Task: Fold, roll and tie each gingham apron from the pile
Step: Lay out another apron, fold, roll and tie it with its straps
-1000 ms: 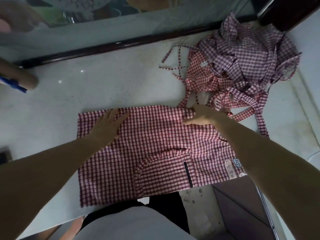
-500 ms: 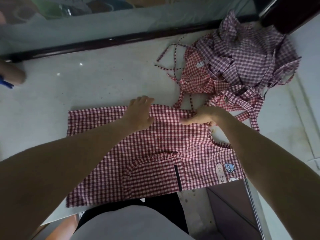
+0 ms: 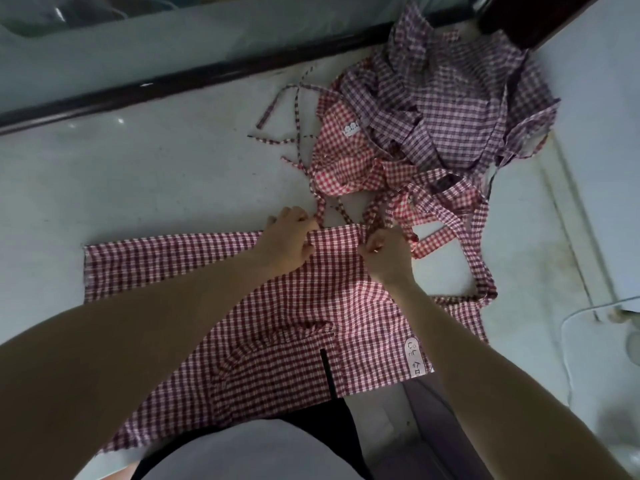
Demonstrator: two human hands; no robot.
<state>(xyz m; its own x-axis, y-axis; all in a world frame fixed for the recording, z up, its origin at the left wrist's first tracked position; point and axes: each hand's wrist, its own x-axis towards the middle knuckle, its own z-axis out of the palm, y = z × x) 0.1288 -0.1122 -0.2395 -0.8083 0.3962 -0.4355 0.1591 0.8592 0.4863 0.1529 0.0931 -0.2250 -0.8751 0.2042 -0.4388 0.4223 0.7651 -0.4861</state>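
Observation:
A red gingham apron (image 3: 166, 261) lies spread flat on the pale table (image 3: 145, 174), its near edge hanging over the table's front. It has a curved pocket and a small printed label at the right. My left hand (image 3: 287, 244) pinches the far edge of the bib on its left side. My right hand (image 3: 386, 251) pinches the same edge on its right side, beside the straps. Thin ties run from the bib toward the pile of gingham aprons (image 3: 436, 112) heaped at the back right.
A dark rail (image 3: 173, 84) borders the table's far side, with glass behind it. A white cable (image 3: 588, 310) and a pale object lie at the right edge. A grey surface (image 3: 433, 410) sits below the table's front right.
My left hand slid right across the apron from its left part to the bib's far edge. Both hands went from lying flat to pinching that edge.

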